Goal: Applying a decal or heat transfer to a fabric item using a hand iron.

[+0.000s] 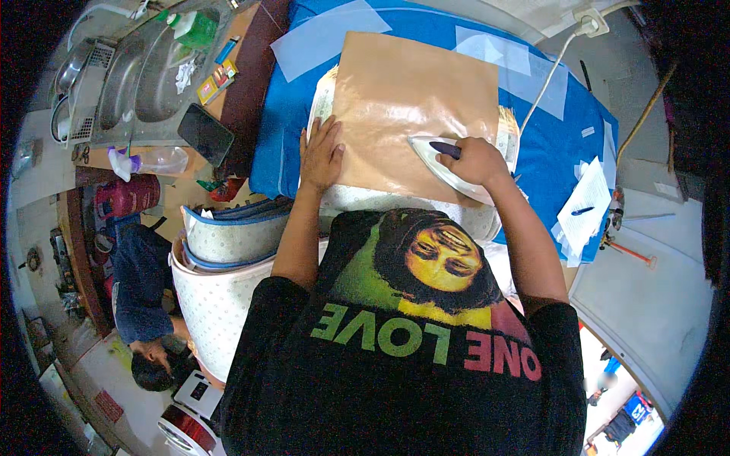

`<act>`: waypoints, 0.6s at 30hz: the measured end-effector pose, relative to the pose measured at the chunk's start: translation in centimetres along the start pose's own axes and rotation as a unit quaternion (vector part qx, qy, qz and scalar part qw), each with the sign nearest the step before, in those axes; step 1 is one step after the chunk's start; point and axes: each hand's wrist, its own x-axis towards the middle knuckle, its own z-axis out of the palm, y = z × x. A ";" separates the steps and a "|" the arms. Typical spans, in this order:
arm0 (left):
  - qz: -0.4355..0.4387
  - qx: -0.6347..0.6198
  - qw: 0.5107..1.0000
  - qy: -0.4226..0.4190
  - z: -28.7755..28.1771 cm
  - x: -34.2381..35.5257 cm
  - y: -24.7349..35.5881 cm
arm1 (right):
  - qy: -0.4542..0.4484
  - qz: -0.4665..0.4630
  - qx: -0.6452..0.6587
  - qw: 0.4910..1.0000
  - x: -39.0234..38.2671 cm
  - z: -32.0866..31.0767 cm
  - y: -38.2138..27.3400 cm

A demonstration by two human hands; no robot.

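A glossy brown sheet lies flat on the blue-covered table in front of me. It covers most of a pale patterned piece, whose frayed edges show at both sides. My left hand rests on the sheet's left edge with its fingers stretched out. My right hand is wrapped round the dark handle of a white clothes iron. The iron sits on the lower right part of the sheet, its tip toward the left. Its soleplate is hidden.
Translucent sheets lie on the blue cover. A white cord runs to a socket. Papers with a pen are at right. Rolled patterned material stands left, near another person. A phone lies by the sink.
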 end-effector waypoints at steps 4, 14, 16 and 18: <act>0.010 -0.024 0.999 0.018 0.5 0.3 -0.5 | -0.071 -0.026 0.013 0.997 1.2 -0.7 0.5; 0.013 -0.025 0.999 0.039 0.5 0.1 -0.8 | 0.012 -0.058 -0.007 0.998 -2.3 0.0 0.8; 0.012 -0.036 0.999 0.037 0.3 0.1 -0.4 | 0.024 -0.058 -0.004 0.998 -2.1 0.6 1.2; 0.009 -0.043 0.998 0.037 0.5 0.1 -0.6 | 0.052 -0.060 -0.008 0.997 -1.8 0.9 1.5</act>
